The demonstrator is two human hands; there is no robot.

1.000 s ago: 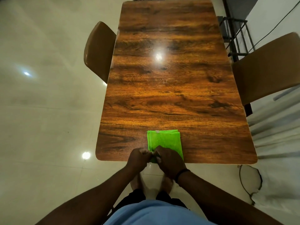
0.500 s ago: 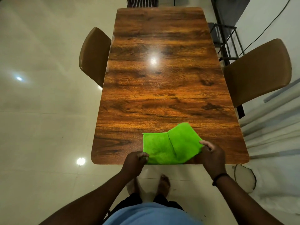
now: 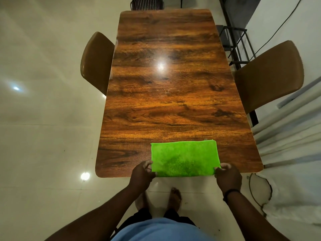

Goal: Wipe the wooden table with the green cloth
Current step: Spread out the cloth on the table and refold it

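The green cloth (image 3: pixel 184 158) lies spread flat as a wide rectangle at the near edge of the glossy wooden table (image 3: pixel 170 87). My left hand (image 3: pixel 141 174) pinches the cloth's near left corner. My right hand (image 3: pixel 228 176), with a dark band on its wrist, pinches the near right corner. Both hands sit at the table's front edge, and the cloth's near hem slightly overhangs it.
A brown chair (image 3: pixel 95 62) stands at the table's left side and another brown chair (image 3: pixel 271 75) at its right. A dark slatted chair (image 3: pixel 147 3) is at the far end. A black metal rack (image 3: pixel 234 42) and pale curtains (image 3: pixel 291 145) are on the right.
The cloth was folded narrow with both hands together at its near end. My right hand pulled its side out to the right, and the cloth now lies unfolded and flat.
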